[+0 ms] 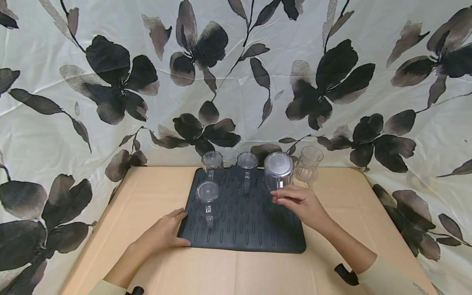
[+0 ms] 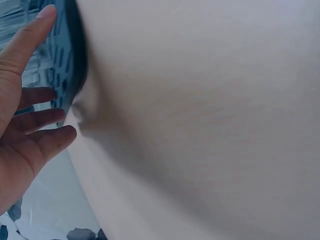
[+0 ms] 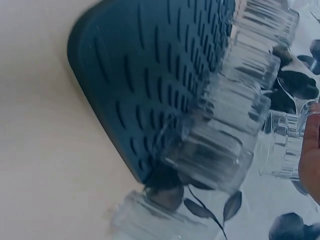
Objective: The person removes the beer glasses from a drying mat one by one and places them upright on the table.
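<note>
My right hand (image 1: pixel 300 203) grips the handle of a clear glass mug (image 1: pixel 279 166) at the right side of a dark ribbed drying mat (image 1: pixel 254 229). The mug's base faces up. In the right wrist view this hand (image 3: pixel 311 155) is cut off at the edge, with the gripped mug (image 3: pixel 282 145) apart from the others. Upside down on the mat stand a back-left mug (image 1: pixel 213 164), a back-middle mug (image 1: pixel 247 168) and a front-left mug (image 1: pixel 208 200). My left hand (image 1: pixel 166 230) touches the mat's left edge, fingers spread; the left wrist view shows its fingers (image 2: pixel 42 117) extended.
Beyond the mat's right edge stands another clear glass (image 1: pixel 309 164), partly behind my right hand. The mat lies on a light tan table (image 1: pixel 343 196). A floral cloth (image 1: pixel 239 94) hangs behind the table's far edge.
</note>
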### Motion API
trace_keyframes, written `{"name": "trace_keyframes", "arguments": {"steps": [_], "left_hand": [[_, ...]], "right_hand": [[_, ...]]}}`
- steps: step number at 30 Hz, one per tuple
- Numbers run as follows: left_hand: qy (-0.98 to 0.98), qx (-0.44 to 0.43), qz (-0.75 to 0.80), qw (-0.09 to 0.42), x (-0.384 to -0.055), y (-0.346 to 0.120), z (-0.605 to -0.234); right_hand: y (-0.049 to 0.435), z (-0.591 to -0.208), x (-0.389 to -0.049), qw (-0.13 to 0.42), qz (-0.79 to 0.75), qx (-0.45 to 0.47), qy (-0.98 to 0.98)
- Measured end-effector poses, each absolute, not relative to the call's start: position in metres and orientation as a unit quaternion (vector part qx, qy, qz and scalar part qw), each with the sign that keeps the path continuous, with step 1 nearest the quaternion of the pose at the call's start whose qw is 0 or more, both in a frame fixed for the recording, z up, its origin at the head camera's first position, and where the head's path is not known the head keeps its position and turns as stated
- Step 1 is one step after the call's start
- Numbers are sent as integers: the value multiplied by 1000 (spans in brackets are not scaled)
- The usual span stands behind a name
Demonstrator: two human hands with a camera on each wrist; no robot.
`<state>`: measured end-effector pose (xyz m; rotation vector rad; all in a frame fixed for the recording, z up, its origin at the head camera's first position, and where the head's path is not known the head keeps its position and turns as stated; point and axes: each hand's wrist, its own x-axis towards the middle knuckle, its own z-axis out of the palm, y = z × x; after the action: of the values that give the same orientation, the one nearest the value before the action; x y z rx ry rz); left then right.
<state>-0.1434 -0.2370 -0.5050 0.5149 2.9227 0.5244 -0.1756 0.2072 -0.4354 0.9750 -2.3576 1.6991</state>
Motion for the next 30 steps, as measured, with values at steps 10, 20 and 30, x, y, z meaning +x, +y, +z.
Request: {"name": "trace_keyframes", "arguments": {"steps": [10,20,30], "left_hand": [[966,185,180,-30,-158,-236,-469],[943,242,182,-135,-175,-223,-419],[920,301,192,-161,-192,-186,-365]], "right_hand": [[227,-410,-183,88,515,338,-783],[232,-392,-186,143,486,375,-776],[232,-370,-185,176,431,371,-803]]}}
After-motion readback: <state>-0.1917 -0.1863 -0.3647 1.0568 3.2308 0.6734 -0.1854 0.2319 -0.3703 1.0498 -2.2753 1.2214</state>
